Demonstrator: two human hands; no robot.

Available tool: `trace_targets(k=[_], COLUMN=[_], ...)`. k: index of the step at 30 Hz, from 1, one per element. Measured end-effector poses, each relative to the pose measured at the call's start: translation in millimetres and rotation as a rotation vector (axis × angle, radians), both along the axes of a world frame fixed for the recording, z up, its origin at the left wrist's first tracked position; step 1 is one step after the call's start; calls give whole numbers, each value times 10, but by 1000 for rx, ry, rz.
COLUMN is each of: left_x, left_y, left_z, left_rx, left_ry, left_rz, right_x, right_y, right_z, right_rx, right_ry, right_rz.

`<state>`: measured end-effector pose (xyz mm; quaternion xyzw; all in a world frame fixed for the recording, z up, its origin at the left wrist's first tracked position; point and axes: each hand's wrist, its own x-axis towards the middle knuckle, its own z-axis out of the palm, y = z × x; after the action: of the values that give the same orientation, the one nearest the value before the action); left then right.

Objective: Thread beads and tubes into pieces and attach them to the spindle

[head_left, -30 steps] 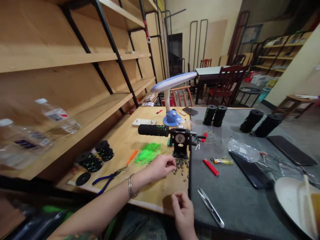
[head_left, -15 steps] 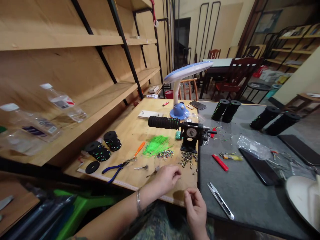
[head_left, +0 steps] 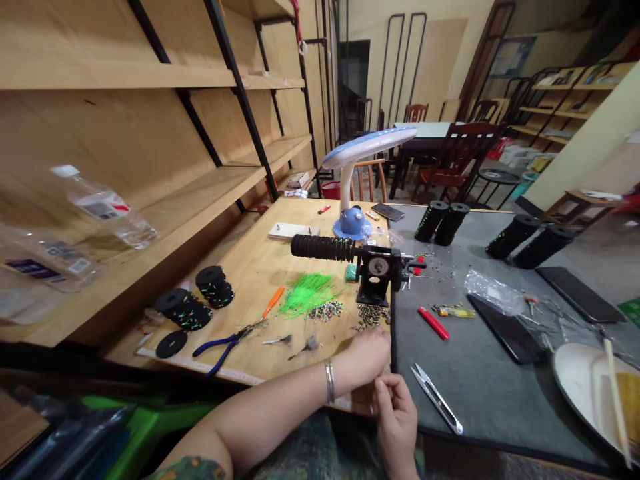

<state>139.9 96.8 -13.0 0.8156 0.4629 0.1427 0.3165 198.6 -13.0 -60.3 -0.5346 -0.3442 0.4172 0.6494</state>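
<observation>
Head view. Left hand (head_left: 367, 352) sits at the near edge of the wooden tabletop (head_left: 260, 267), back of hand up, fingers curled in narrow, metal bangle (head_left: 329, 381) on the wrist. Right hand (head_left: 397, 421) is just below and beside it, off the table edge, thumb and forefinger drawn close toward the left fingertips. Whether either hand pinches something is too small to tell.

The pile of small metal pieces (head_left: 373, 316) lies on the wood just beyond the left hand, at the foot of the black clamp-on winder (head_left: 377, 273). The winder's black foam handle (head_left: 320, 247) sticks out to the left. Coloured beads (head_left: 325, 310) are left of the pile, with green strands (head_left: 305, 293) behind them. Thread snips (head_left: 435, 399) lie on the grey mat (head_left: 475, 387), near the right hand. A red stick (head_left: 433, 323) is farther back on the mat.

Blue pliers (head_left: 225, 343), an orange-handled tool (head_left: 273, 303) and black spools (head_left: 215, 287) are on the left of the wood. A blue-and-white desk lamp (head_left: 360, 173) stands behind the winder.
</observation>
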Motion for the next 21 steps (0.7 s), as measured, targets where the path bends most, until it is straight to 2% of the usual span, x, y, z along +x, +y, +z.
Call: trace_targets(k=[3,6,10,11,15,18,21], left_x=[-120,-353,-678,-740,-911,-1004,-1085], left_y=[37,50,-84,-148,-444,-619,-701], left_z=[58,178,301,301,177,77,49], left_rx=[-17,-54,-155,-222,-712,-905,-1087], left_ry=[-77,-160,-290,-361,-821,-1086,-1273], left_rz=[-25,-24,12,53,364,553,641], right_x=[10,10,-5,-12,-72,-172,-297], right_y=[15,40,79,87,100,95,93], right_z=[-50,-82,-53,-31,110,226,289], right_rx=[-12,-24,-37,-46,-109,-139,-150], right_ry=[94,159,160,149,62,1,19], right_rz=[-1,3,0,6,113,229,353])
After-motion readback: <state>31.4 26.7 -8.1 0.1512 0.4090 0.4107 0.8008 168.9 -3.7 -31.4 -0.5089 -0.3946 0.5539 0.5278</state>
